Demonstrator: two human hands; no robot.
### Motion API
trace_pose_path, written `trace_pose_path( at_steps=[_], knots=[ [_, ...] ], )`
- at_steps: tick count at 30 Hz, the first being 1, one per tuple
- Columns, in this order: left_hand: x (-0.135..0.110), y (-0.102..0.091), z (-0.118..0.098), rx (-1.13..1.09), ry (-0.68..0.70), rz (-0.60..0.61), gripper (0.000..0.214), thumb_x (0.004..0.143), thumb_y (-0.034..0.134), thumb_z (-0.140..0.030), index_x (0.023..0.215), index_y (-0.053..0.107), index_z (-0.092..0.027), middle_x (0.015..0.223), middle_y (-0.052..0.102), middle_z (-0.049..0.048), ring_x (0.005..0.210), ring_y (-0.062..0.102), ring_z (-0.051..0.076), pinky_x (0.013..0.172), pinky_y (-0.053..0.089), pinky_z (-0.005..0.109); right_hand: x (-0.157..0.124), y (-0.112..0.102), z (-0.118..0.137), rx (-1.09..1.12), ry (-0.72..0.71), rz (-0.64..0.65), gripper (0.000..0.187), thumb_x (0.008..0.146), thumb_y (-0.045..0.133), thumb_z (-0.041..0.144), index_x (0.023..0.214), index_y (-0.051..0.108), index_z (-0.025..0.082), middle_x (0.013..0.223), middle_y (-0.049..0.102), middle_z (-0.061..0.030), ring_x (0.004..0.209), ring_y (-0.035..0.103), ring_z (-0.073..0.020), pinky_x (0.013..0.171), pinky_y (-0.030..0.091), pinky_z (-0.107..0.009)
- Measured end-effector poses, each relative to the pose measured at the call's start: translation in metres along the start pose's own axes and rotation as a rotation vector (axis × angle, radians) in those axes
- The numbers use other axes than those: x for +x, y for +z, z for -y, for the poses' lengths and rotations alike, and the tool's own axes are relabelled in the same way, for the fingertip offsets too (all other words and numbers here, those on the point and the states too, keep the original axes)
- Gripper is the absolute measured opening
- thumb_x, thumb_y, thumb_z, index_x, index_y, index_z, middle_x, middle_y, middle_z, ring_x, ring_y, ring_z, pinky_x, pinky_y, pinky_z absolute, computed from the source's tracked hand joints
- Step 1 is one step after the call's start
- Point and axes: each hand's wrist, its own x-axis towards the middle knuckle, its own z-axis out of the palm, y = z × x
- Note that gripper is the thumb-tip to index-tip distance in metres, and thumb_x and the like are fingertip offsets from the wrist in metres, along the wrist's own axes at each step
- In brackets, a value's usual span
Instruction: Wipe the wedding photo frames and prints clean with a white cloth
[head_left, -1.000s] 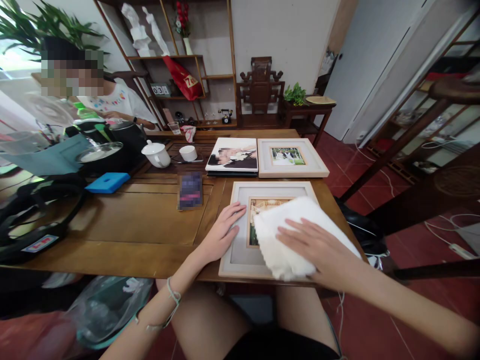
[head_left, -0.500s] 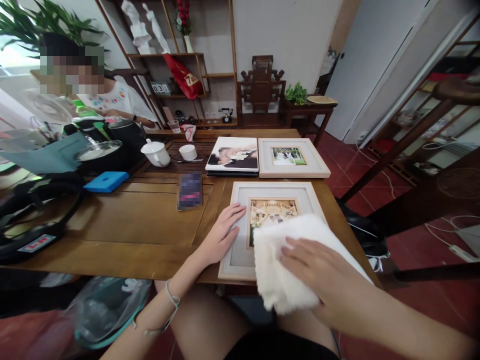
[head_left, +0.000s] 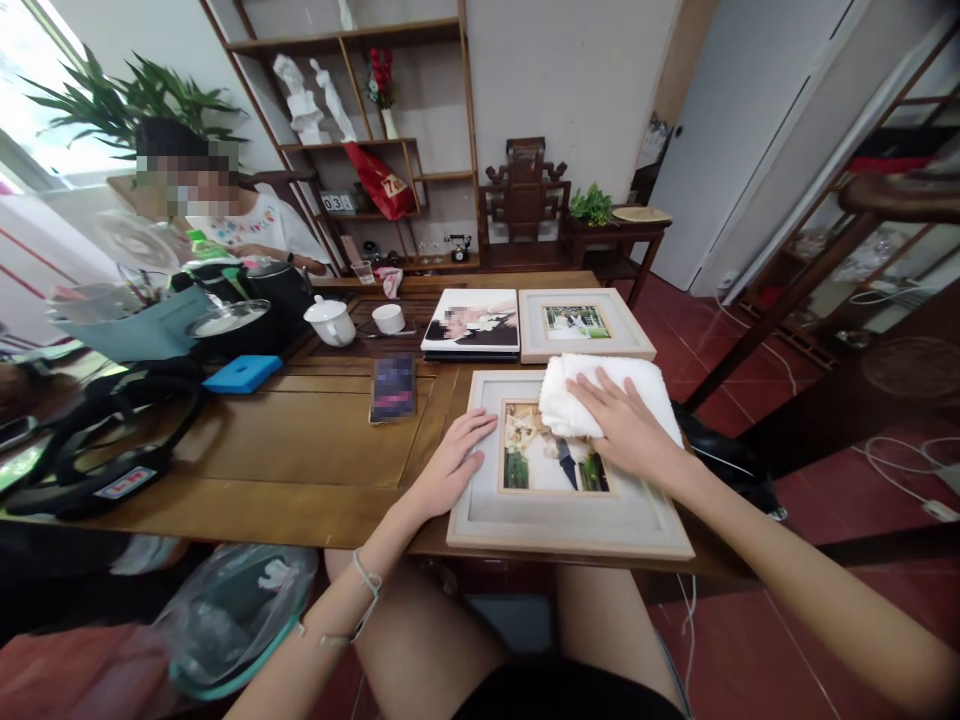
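Note:
A light wooden picture frame [head_left: 480, 515] with a grey mat and a wedding photo [head_left: 547, 465] lies face up at the table's near edge. My left hand [head_left: 450, 465] rests flat on its left side, fingers stretched out, open and holding nothing. Folded under my right hand [head_left: 619, 415] is a white towel [head_left: 645, 380], pressed onto the frame's upper right part. The fingers of that hand lie across the towel and keep hold of it. The towel hides the photo's top right corner and the frame's far right corner.
Behind lie a second framed photo [head_left: 630, 345] and a white photo panel [head_left: 480, 305]. Leftward are a phone-like dark item [head_left: 393, 388], a lidded white cup [head_left: 330, 322], a blue block [head_left: 244, 374] and black headgear [head_left: 97, 440]. Another person [head_left: 262, 225] sits at far left.
My right hand has carried the towel from the frame's lower right up to its upper right, uncovering the photo's lower part. My left hand stays on the left side. The view has shifted slightly.

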Motion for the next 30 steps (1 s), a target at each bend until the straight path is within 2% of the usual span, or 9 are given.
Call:
trace_pose_path(
  at_steps=[4,7,10,13,18,21,23,26,30],
  knots=[
    [-0.001,0.001,0.0,0.001,-0.002,-0.016,0.042,0.097,0.043,-0.025,0.139,0.051,-0.026,0.145,0.049,0.0101,0.142,0.033,0.028,0.118,0.023,0.059,-0.025,-0.007,0.026,0.016,-0.099,0.1,0.082,0.065,0.051,0.005,0.146,0.039,0.01,0.151,0.04,-0.019,0.144,0.02,-0.0387,0.113,0.013,-0.066],
    [-0.002,0.002,0.001,0.013,0.008,-0.026,0.042,0.098,0.044,-0.026,0.139,0.051,-0.025,0.145,0.049,0.0105,0.142,0.033,0.028,0.118,0.022,0.058,-0.055,-0.012,0.047,0.138,-0.266,0.188,0.088,0.06,0.049,0.003,0.147,0.038,0.015,0.153,0.039,-0.0132,0.146,0.018,-0.0325,0.115,0.014,-0.062],
    [-0.002,0.002,0.004,0.036,0.029,0.002,0.043,0.098,0.043,-0.026,0.14,0.05,-0.025,0.147,0.047,0.0109,0.143,0.03,0.027,0.12,0.02,0.056,-0.069,-0.015,0.049,0.207,-0.371,0.227,0.093,0.057,0.046,0.001,0.148,0.037,0.017,0.155,0.036,-0.0086,0.147,0.018,-0.026,0.117,0.016,-0.055],
    [-0.002,0.001,0.007,0.046,0.038,0.015,0.043,0.098,0.044,-0.027,0.14,0.05,-0.024,0.147,0.046,0.0113,0.143,0.03,0.027,0.119,0.02,0.056,-0.055,-0.013,0.032,0.178,-0.316,0.192,0.089,0.059,0.046,0.002,0.147,0.039,0.016,0.154,0.037,-0.0081,0.146,0.023,-0.0245,0.118,0.014,-0.053],
    [-0.001,0.0,0.013,0.049,0.049,0.007,0.042,0.098,0.044,-0.029,0.139,0.052,-0.025,0.146,0.048,0.0112,0.142,0.033,0.027,0.119,0.023,0.056,-0.003,-0.006,0.002,0.086,-0.129,0.039,0.076,0.068,0.049,0.006,0.144,0.043,0.011,0.15,0.042,-0.0135,0.143,0.03,-0.0289,0.116,0.014,-0.057],
    [-0.001,0.0,0.015,0.058,0.031,0.0,0.042,0.097,0.044,-0.029,0.139,0.052,-0.025,0.146,0.048,0.0114,0.142,0.033,0.027,0.119,0.023,0.056,0.016,-0.004,-0.001,0.096,-0.106,0.003,0.071,0.072,0.048,0.009,0.142,0.044,0.008,0.149,0.044,-0.0161,0.142,0.031,-0.0298,0.116,0.014,-0.057],
    [-0.001,0.001,0.015,0.064,0.024,-0.013,0.042,0.098,0.044,-0.028,0.139,0.052,-0.025,0.146,0.048,0.011,0.142,0.033,0.027,0.119,0.022,0.056,0.016,-0.004,0.002,0.106,-0.117,0.01,0.07,0.071,0.048,0.008,0.141,0.047,0.009,0.148,0.046,-0.0153,0.143,0.03,-0.03,0.116,0.014,-0.057],
    [-0.002,0.002,0.015,0.066,0.03,-0.031,0.042,0.098,0.043,-0.028,0.139,0.052,-0.025,0.146,0.048,0.0108,0.142,0.033,0.027,0.119,0.021,0.057,-0.003,-0.008,0.016,0.141,-0.184,0.07,0.071,0.068,0.048,0.007,0.139,0.051,0.014,0.146,0.049,-0.0111,0.142,0.032,-0.0273,0.116,0.017,-0.054],
    [-0.003,0.003,0.011,0.076,0.035,-0.03,0.042,0.098,0.043,-0.026,0.139,0.051,-0.025,0.146,0.048,0.0106,0.142,0.032,0.026,0.119,0.022,0.058,-0.049,-0.018,0.046,0.258,-0.342,0.209,0.081,0.062,0.049,0.005,0.142,0.047,0.017,0.15,0.043,-0.0094,0.144,0.027,-0.0269,0.116,0.016,-0.056]
  ],
)
